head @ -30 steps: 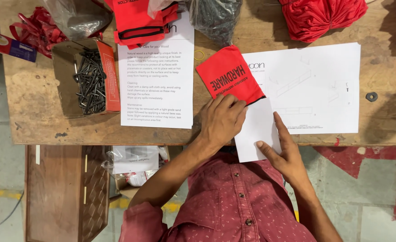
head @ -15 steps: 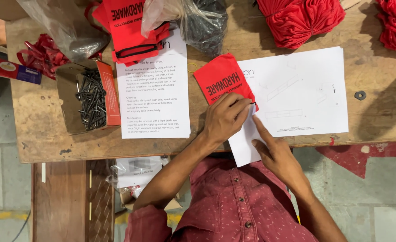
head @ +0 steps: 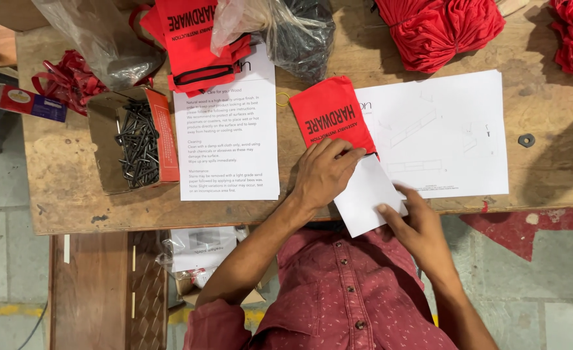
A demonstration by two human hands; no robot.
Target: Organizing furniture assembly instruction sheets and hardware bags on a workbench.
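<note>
A worn wooden tabletop (head: 66, 175), scuffed and stained, fills the upper part of the view; below its near edge lie grey floor tiles with a patch of red paint at the right, and a dark wooden panel (head: 88, 291) stands under the left end.

A small folded white paper (head: 364, 198) overhangs the near edge, about midway along it. It looks blank, creased flat and tilted, with its upper corner tucked at the bottom of a flat red cloth pouch (head: 330, 115) with black lettering. The left hand (head: 322, 174) lies flat with fingers spread narrowly, pressing down where the pouch and paper meet. The right hand (head: 416, 223) pinches the paper's lower right corner between thumb and fingers.

The pouch overlaps a white assembly-drawing sheet (head: 448, 133) towards the right. A printed care sheet (head: 231, 139) lies left of it, beside an open cardboard box of black screws (head: 137, 142). Along the far edge sit a stack of red pouches (head: 192, 42), clear plastic bags (head: 98, 39) and bundled red cloth (head: 445, 29). A small black washer (head: 526, 140) rests near the right edge.
</note>
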